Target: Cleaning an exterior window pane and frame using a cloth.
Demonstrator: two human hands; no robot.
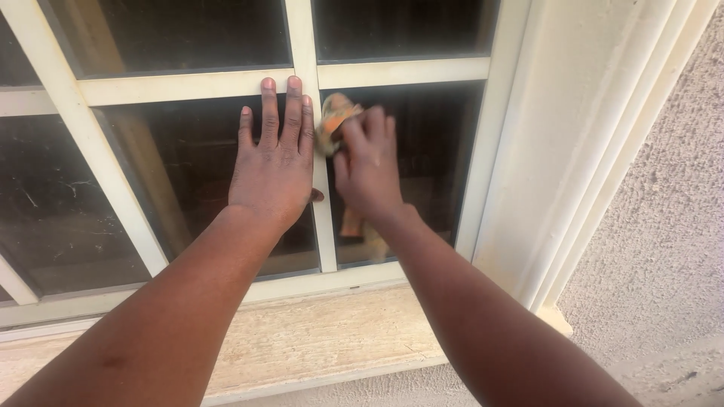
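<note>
Cream-painted bars split the window [305, 45] into dark glass panes. The left hand [273, 169] lies flat and open against 1 pane, fingers together and pointing up, the 2 longest fingertips reaching the horizontal bar, the thumb tucked by the upright bar. Just beside it, the right hand [368, 167] is closed around an orange cloth [334, 119], pressing it to the neighbouring pane's glass near that pane's top left corner; the hand is blurred. Below both arms runs a pale stone sill [324, 343]. To the right stands a cream frame moulding [558, 151], then a rough plastered wall [664, 226].
</note>
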